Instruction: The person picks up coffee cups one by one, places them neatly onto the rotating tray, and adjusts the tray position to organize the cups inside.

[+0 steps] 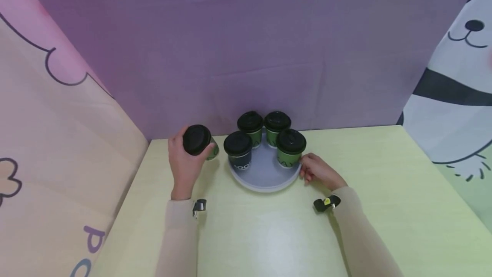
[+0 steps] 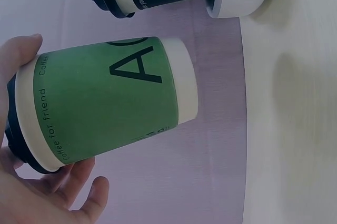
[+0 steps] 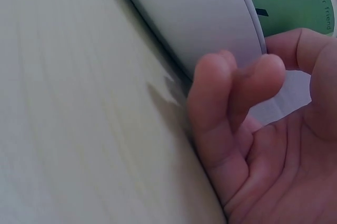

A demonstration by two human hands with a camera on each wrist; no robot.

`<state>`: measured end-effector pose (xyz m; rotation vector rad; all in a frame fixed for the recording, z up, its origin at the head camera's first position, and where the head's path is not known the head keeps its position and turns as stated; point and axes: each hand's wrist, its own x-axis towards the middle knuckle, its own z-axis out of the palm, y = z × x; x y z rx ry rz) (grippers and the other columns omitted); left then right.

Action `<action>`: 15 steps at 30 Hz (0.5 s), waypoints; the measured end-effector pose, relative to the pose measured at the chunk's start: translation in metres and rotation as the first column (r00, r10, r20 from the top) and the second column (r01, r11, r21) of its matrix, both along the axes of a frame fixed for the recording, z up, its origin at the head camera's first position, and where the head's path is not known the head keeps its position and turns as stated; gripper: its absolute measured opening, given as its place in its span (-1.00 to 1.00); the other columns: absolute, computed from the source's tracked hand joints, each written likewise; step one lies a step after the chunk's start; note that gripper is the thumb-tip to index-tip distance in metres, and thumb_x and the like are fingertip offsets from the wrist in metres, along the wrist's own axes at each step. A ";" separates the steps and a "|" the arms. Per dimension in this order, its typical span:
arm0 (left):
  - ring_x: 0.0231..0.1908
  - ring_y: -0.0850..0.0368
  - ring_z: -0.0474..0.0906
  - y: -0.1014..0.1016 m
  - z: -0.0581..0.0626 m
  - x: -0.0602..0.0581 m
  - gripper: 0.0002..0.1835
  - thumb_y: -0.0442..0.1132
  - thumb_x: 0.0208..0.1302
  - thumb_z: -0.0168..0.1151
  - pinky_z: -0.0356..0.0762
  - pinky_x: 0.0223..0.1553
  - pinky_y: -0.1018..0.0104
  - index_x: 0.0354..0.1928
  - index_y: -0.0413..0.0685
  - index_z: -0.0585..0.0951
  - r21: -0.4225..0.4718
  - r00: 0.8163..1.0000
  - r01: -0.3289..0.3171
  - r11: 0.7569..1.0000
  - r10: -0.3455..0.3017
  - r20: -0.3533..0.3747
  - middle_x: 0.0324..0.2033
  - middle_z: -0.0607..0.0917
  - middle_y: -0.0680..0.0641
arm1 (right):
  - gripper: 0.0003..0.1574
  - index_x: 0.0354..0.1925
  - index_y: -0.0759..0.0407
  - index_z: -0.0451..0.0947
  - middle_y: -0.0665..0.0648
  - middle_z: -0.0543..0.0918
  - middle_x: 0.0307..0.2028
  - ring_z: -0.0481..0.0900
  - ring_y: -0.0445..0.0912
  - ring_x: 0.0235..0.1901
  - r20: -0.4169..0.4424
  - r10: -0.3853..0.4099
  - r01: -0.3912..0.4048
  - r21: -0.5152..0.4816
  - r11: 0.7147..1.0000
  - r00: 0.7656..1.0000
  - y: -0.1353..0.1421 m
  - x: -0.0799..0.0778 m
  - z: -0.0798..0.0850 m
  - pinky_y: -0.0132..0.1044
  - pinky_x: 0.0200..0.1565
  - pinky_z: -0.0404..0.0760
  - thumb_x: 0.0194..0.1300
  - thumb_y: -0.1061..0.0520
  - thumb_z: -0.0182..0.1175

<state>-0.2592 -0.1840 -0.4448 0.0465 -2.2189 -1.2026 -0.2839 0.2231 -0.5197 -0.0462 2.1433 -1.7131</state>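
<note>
In the head view my left hand (image 1: 186, 168) grips a lidded paper coffee cup (image 1: 197, 140) by its black lid end, left of the round tray. The left wrist view shows this cup's green side (image 2: 105, 98) tilted, its white base off the table. My right hand (image 1: 317, 170) is at the right rim of the pale round tray (image 1: 265, 181). In the right wrist view its thumb touches the tray's rim (image 3: 253, 8) and the other fingers curl by the side wall. Several lidded cups stand on the tray: a dark one (image 1: 240, 157) and green ones (image 1: 288, 157).
The tray sits on a pale wooden table (image 1: 265, 234), close to a purple backdrop (image 1: 250, 54). Printed cloth panels flank the table at left (image 1: 57, 140) and right (image 1: 446, 119). Two more green cups stand at the tray's back, one (image 1: 251, 125) beside the other (image 1: 277, 125).
</note>
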 end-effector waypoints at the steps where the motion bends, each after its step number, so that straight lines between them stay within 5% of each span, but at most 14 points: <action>1: 0.27 -0.13 0.42 0.001 0.001 0.000 -0.01 0.07 -0.04 0.66 0.38 0.32 -0.20 0.46 0.05 0.40 0.000 1.000 -0.002 1.000 0.002 -0.002 0.26 0.43 -0.23 | -0.72 0.00 0.30 0.24 0.09 0.50 -0.43 0.40 -0.19 -0.61 0.000 0.001 -0.001 -0.004 1.000 1.000 0.000 0.000 0.000 -0.28 -0.45 0.67 0.44 0.13 -0.05; 11: 0.26 -0.11 0.42 0.003 0.003 0.004 -0.03 0.07 -0.04 0.65 0.38 0.31 -0.21 0.44 0.06 0.42 0.015 1.000 -0.018 1.000 0.018 -0.007 0.26 0.42 -0.21 | -0.70 0.00 0.28 0.21 0.06 0.47 -0.45 0.43 -0.17 -0.59 0.016 0.023 -0.023 0.006 1.000 1.000 0.002 -0.002 -0.002 -0.31 -0.46 0.64 0.40 0.16 0.00; 15: 0.26 -0.10 0.42 0.003 0.003 0.004 -0.04 0.10 -0.04 0.64 0.38 0.31 -0.20 0.44 0.12 0.42 0.017 1.000 -0.020 1.000 0.021 -0.008 0.26 0.42 -0.20 | -0.74 -0.18 0.30 0.33 0.07 0.50 -0.50 0.47 -0.13 -0.61 0.027 0.027 -0.027 -0.002 1.000 0.999 0.004 -0.003 -0.001 -0.27 -0.45 0.65 0.43 0.08 -0.06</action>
